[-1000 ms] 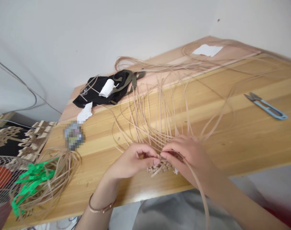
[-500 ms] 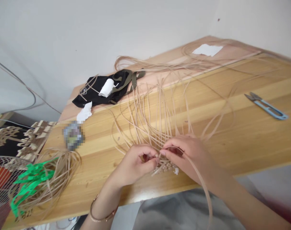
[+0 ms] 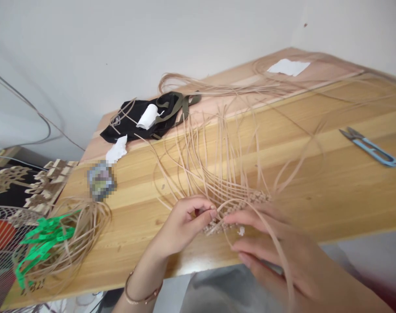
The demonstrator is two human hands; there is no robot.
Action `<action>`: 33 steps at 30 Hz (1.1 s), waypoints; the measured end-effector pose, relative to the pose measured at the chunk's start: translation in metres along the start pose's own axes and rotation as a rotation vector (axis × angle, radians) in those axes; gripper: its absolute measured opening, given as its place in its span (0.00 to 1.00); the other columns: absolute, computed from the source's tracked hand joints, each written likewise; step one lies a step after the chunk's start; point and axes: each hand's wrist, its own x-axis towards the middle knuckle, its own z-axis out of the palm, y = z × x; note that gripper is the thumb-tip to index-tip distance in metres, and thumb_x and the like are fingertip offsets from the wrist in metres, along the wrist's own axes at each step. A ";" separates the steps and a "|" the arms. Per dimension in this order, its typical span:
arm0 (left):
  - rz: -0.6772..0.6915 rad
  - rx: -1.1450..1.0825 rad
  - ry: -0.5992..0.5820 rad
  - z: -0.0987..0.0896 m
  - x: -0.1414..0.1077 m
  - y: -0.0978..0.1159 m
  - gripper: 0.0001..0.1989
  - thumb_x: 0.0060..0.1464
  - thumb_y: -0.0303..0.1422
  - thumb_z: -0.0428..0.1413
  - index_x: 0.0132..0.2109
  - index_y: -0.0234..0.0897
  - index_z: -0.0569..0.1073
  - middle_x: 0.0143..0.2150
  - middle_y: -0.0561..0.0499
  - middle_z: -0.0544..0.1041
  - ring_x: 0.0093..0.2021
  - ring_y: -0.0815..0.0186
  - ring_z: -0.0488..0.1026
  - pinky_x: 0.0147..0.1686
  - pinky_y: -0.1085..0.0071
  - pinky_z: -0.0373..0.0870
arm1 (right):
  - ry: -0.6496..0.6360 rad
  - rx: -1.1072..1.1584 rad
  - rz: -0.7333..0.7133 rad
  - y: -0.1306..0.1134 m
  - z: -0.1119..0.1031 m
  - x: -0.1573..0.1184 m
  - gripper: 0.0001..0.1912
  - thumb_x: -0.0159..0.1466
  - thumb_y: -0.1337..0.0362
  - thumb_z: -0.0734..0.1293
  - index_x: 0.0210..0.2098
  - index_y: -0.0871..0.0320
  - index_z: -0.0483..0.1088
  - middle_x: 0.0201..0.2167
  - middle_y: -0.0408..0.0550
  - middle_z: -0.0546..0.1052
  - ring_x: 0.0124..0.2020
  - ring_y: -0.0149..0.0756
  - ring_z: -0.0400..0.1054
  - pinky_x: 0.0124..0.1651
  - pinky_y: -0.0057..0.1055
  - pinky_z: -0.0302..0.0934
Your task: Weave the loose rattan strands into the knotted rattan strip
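At the front edge of the table lies a woven piece of thin, tan rattan-like strands (image 3: 250,200). Several long loose strands (image 3: 198,169) fan out from it toward the wall. My left hand (image 3: 188,221) pinches a strand at the left part of the weave, between thumb and index finger. On the right, my right hand (image 3: 273,243) has its index finger beside the weave, while its lower fingertips are at a thin strand (image 3: 228,238) coming down from the work. One longer strand (image 3: 278,248) arcs over the back of that hand.
Blue-handled thread snips (image 3: 374,150) lie at the right. Behind are a black bag (image 3: 129,115), white paper (image 3: 288,67) and more strands (image 3: 211,87). A strand coil (image 3: 93,221) with green ribbon (image 3: 48,234) sits at the left edge, near a blurred-out item (image 3: 101,180).
My right hand has moved down and right from its pinch at the weave, its fingers more spread, uncovering more woven edge. My left hand keeps its pinch. The view has shifted slightly.
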 end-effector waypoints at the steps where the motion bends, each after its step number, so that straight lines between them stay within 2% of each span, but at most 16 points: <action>1: 0.003 -0.008 -0.003 0.000 0.000 0.000 0.11 0.57 0.32 0.54 0.28 0.31 0.71 0.25 0.53 0.68 0.27 0.72 0.63 0.28 0.75 0.59 | -0.031 0.044 -0.015 -0.001 0.002 -0.002 0.11 0.62 0.72 0.61 0.35 0.52 0.73 0.47 0.45 0.74 0.45 0.39 0.67 0.50 0.40 0.59; 4: 0.004 -0.014 -0.009 0.000 0.000 0.000 0.11 0.58 0.31 0.54 0.28 0.32 0.71 0.26 0.53 0.68 0.28 0.71 0.64 0.29 0.75 0.60 | -0.065 0.165 0.008 0.001 0.007 -0.004 0.11 0.65 0.68 0.61 0.38 0.51 0.73 0.48 0.44 0.75 0.44 0.37 0.68 0.49 0.37 0.61; 6: 0.007 -0.010 -0.015 0.000 -0.001 -0.001 0.11 0.58 0.31 0.54 0.28 0.32 0.71 0.26 0.53 0.68 0.28 0.71 0.63 0.29 0.75 0.60 | -0.082 0.259 0.110 0.003 0.008 -0.002 0.11 0.66 0.66 0.61 0.41 0.50 0.74 0.49 0.43 0.73 0.44 0.35 0.69 0.49 0.34 0.62; 8: 0.019 -0.008 -0.022 0.000 -0.001 -0.002 0.11 0.58 0.32 0.53 0.29 0.32 0.72 0.26 0.53 0.68 0.28 0.71 0.63 0.29 0.75 0.60 | -0.088 0.380 0.218 0.005 0.008 0.002 0.10 0.66 0.65 0.62 0.40 0.48 0.75 0.46 0.42 0.73 0.42 0.33 0.70 0.47 0.32 0.63; 11: 0.043 0.000 -0.043 -0.001 -0.001 -0.003 0.11 0.59 0.32 0.53 0.31 0.32 0.73 0.28 0.52 0.70 0.30 0.70 0.65 0.30 0.75 0.61 | 0.029 0.506 0.308 0.008 0.012 0.012 0.08 0.63 0.66 0.65 0.35 0.49 0.76 0.38 0.41 0.75 0.40 0.33 0.71 0.42 0.28 0.65; 14: 0.084 -0.006 -0.070 -0.002 -0.001 -0.005 0.10 0.60 0.32 0.53 0.32 0.32 0.74 0.29 0.51 0.71 0.31 0.70 0.67 0.32 0.74 0.62 | 0.172 0.466 0.399 0.007 0.016 0.022 0.07 0.59 0.67 0.66 0.31 0.51 0.76 0.32 0.42 0.77 0.36 0.34 0.71 0.34 0.27 0.64; 17: 0.114 -0.002 -0.071 -0.003 -0.002 -0.006 0.09 0.60 0.31 0.53 0.34 0.32 0.75 0.29 0.52 0.70 0.31 0.70 0.67 0.32 0.74 0.62 | 0.216 0.340 0.533 0.001 0.015 0.030 0.05 0.56 0.66 0.66 0.28 0.53 0.76 0.25 0.40 0.77 0.25 0.32 0.69 0.28 0.28 0.62; 19: 0.131 0.000 -0.066 -0.003 -0.002 -0.006 0.09 0.61 0.31 0.53 0.35 0.32 0.75 0.29 0.52 0.70 0.30 0.71 0.66 0.32 0.74 0.62 | 0.232 0.282 0.594 -0.004 0.014 0.034 0.05 0.55 0.67 0.66 0.28 0.54 0.75 0.21 0.39 0.76 0.21 0.31 0.67 0.25 0.27 0.62; 24: 0.188 0.044 -0.067 -0.003 -0.002 -0.008 0.09 0.61 0.32 0.53 0.35 0.33 0.75 0.29 0.51 0.70 0.30 0.70 0.67 0.33 0.74 0.63 | 0.239 0.181 0.572 -0.006 0.014 0.039 0.08 0.54 0.70 0.65 0.30 0.56 0.76 0.25 0.42 0.79 0.24 0.32 0.70 0.27 0.28 0.63; 28: 0.208 0.093 -0.081 -0.004 -0.001 -0.008 0.10 0.61 0.32 0.52 0.34 0.33 0.74 0.29 0.52 0.69 0.31 0.69 0.67 0.33 0.74 0.63 | 0.136 0.188 0.512 -0.002 0.013 0.038 0.09 0.56 0.70 0.64 0.30 0.55 0.77 0.28 0.44 0.79 0.27 0.33 0.71 0.28 0.30 0.63; 33: 0.219 0.125 -0.094 -0.005 -0.001 -0.005 0.10 0.62 0.31 0.51 0.35 0.33 0.74 0.29 0.51 0.69 0.31 0.69 0.67 0.33 0.75 0.64 | 0.054 0.160 0.495 -0.001 0.008 0.041 0.09 0.57 0.72 0.65 0.29 0.55 0.77 0.27 0.43 0.78 0.26 0.33 0.70 0.27 0.29 0.62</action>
